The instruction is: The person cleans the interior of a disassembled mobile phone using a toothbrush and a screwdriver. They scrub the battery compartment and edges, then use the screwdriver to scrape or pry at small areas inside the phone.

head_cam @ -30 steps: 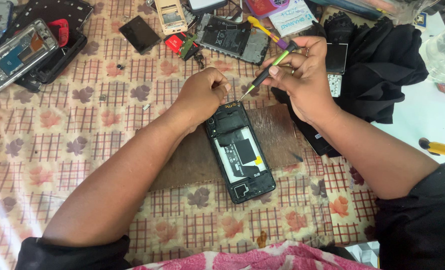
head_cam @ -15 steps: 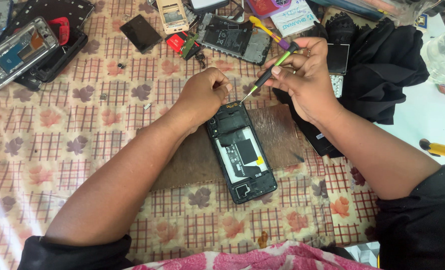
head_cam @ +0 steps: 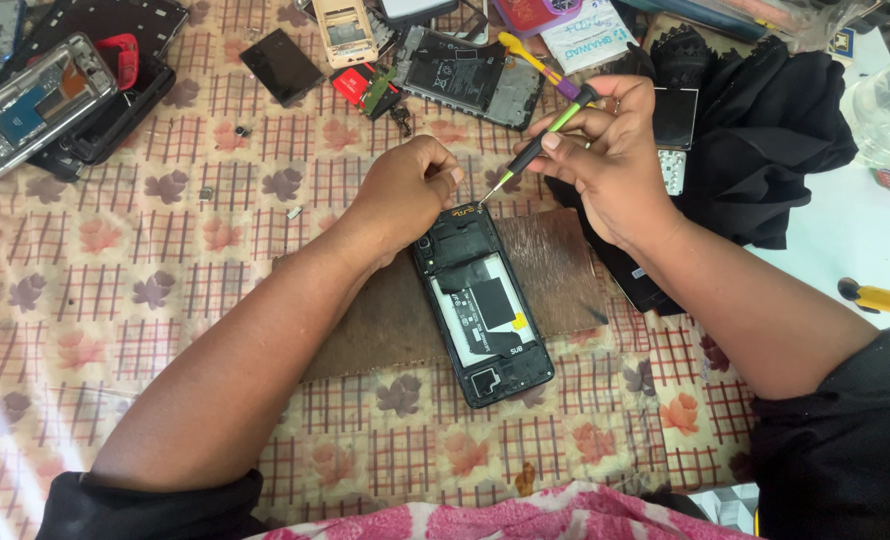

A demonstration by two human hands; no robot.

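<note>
Opened black smartphone [head_cam: 482,305], back cover off, flat on brown wooden board [head_cam: 555,270] on checked tabletop [head_cam: 165,290]; left hand [head_cam: 405,190] grip closed, pinning top edge steady; right hand [head_cam: 615,165] grip pinching green-and-black precision screwdriver [head_cam: 535,150], tip angled onto upper corner.

Screwdriver [head_cam: 537,145] tip seemingly on opened phone [head_cam: 483,302]

1. A surface under a checked, flower-printed cloth [head_cam: 115,300] carries a brown wooden board [head_cam: 555,270] at centre.
2. An opened black phone [head_cam: 480,300] lies on the board.
3. Beyond the board: a phone frame [head_cam: 470,75] and a small dark screen [head_cam: 282,65].
4. Right of the board: a black cloth [head_cam: 765,130].
</note>
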